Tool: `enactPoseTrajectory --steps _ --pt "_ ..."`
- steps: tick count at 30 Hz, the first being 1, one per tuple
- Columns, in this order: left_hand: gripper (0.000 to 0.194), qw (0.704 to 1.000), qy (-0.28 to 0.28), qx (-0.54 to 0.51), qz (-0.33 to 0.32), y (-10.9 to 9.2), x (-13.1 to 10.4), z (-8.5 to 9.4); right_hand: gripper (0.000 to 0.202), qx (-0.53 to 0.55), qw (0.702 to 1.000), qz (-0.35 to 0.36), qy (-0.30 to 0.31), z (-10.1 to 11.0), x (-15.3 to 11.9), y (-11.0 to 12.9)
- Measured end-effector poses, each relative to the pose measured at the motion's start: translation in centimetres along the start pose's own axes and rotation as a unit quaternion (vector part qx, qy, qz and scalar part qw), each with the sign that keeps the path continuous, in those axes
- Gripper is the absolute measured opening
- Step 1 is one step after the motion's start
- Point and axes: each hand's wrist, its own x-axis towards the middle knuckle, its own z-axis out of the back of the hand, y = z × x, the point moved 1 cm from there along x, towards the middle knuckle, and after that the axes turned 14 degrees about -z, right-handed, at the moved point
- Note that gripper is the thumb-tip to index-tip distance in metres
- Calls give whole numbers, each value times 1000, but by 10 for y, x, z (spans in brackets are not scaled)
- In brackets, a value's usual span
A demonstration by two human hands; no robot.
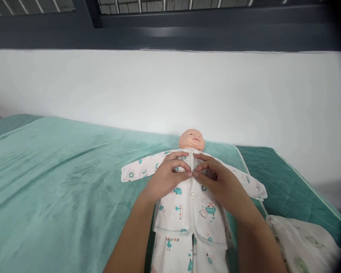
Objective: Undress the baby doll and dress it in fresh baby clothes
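Note:
A baby doll (191, 138) lies on its back, dressed in a white printed baby jacket (182, 212) with teal animals and matching pants (173, 254). Both sleeves stretch out to the sides. At the chest, my left hand (172, 170) pinches the jacket's front edge from the left. My right hand (213, 174) pinches the opposite edge, the fingertips of both hands nearly meeting at the front placket. Whatever lies between the fingertips is hidden. Below them a round button (193, 196) shows on the placket.
A light green blanket (59, 182) with wrinkles covers the bed, over a darker green quilted pad (261, 167). A folded white printed cloth (304, 242) lies at the lower right. Behind stands a white wall (130, 91) beneath a dark window frame (170, 36).

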Motion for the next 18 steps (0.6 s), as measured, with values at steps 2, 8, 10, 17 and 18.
enactPoseTrajectory --steps 2,8,10,17,18 --pt "13 1000 -6 -6 1 0 0 -1 17 2 1000 7 -3 0 1 -1" --pt "12 1000 -25 -4 -11 -3 -1 -2 17 17 1000 10 -18 -5 3 0" --pt "12 999 -31 -5 -14 -3 -2 -2 16 4 999 25 -32 -7 2 1" --pt "15 999 -21 -19 -14 0 -3 1 14 6 999 -1 -53 -11 -1 8" --pt "15 1000 -18 -21 -15 0 -4 2 15 12 998 -12 -53 -10 -2 9"
